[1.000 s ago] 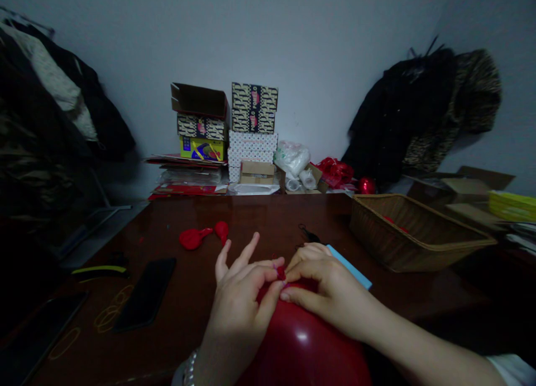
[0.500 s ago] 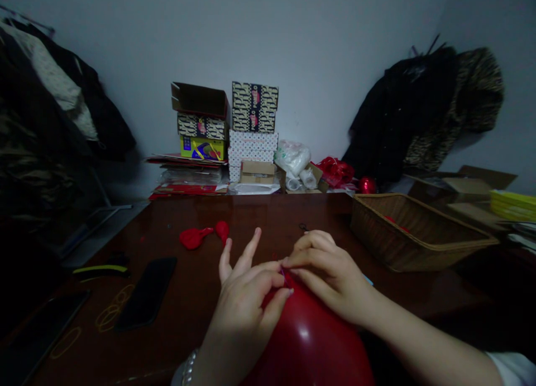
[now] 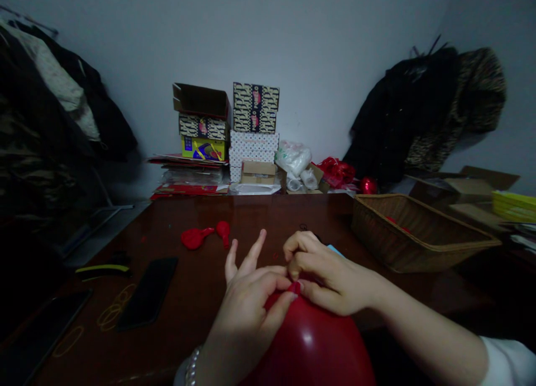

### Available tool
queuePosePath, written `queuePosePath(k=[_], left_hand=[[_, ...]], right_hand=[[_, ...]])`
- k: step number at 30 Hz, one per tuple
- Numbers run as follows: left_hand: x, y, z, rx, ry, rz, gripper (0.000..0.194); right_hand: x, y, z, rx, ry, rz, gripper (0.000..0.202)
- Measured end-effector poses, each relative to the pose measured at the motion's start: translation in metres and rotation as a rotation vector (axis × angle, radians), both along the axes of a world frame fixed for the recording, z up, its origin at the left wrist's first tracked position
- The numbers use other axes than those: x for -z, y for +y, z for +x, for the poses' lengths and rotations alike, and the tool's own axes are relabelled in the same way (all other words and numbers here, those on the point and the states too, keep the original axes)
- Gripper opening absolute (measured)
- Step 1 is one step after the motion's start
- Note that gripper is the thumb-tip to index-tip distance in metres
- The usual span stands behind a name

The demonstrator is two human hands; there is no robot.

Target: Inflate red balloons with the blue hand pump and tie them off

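Note:
A large inflated red balloon (image 3: 314, 347) is at the bottom centre, at the table's near edge, its neck pointing up. My left hand (image 3: 251, 302) pinches the neck between thumb and index finger, with two other fingers stretched upward. On the neck's other side, my right hand (image 3: 330, 274) has its fingers curled and pressed to the neck, the thumb close to the left fingertips. Two uninflated red balloons, one (image 3: 195, 238) lying sideways and one (image 3: 223, 233) upright, rest on the table beyond my left hand.
On the brown table (image 3: 259, 213) are a black phone (image 3: 148, 292), yellowish rubber bands (image 3: 111, 314), a dark tablet-like object (image 3: 50, 330) and a black-and-yellow tool (image 3: 103, 271). A wicker basket (image 3: 419, 246) stands right. Stacked boxes (image 3: 253, 146) are behind.
My right hand has shifted slightly left, its fingers curling more tightly at the balloon's neck. A blue object behind it shows more. My left hand has hardly moved.

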State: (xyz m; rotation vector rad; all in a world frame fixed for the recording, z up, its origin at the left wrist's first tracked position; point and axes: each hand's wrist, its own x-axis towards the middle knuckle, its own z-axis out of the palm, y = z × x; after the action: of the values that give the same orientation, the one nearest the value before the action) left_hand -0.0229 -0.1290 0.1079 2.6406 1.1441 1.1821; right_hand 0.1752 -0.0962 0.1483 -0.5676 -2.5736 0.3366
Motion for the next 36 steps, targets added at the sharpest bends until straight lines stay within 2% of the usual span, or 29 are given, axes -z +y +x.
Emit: queuePosePath(k=[8, 14, 18, 23, 27, 29, 32, 36], left_hand=[[0.003, 0.001, -0.002, 0.064, -0.038, -0.091, 0.009], [0.005, 0.003, -0.003, 0.091, -0.120, -0.147, 0.012], [0.008, 0.004, -0.005, 0.088, -0.177, -0.178, 0.013], [0.009, 0.006, -0.007, 0.075, -0.175, -0.176, 0.011], [0.010, 0.005, -0.005, 0.091, -0.167, -0.173, 0.012], [0.010, 0.005, -0.004, 0.091, -0.168, -0.166, 0.010], [0.011, 0.005, -0.006, 0.066, -0.176, -0.144, 0.007], [0.010, 0.005, -0.006, 0.053, -0.178, -0.131, 0.006]], right_hand=[[0.006, 0.002, -0.001, -0.031, -0.049, -0.032, 0.018], [0.013, 0.004, 0.003, -0.019, -0.018, -0.064, 0.022], [0.014, 0.005, 0.008, -0.059, 0.028, -0.134, 0.023], [0.010, 0.002, 0.007, -0.130, 0.178, -0.385, 0.029], [0.009, -0.005, 0.003, -0.108, 0.379, -0.663, 0.026], [0.010, -0.008, 0.002, -0.089, 0.450, -0.722, 0.022], [0.015, -0.012, -0.002, -0.013, 0.448, -0.656, 0.025], [0.022, -0.016, -0.008, 0.132, 0.468, -0.429, 0.025]])
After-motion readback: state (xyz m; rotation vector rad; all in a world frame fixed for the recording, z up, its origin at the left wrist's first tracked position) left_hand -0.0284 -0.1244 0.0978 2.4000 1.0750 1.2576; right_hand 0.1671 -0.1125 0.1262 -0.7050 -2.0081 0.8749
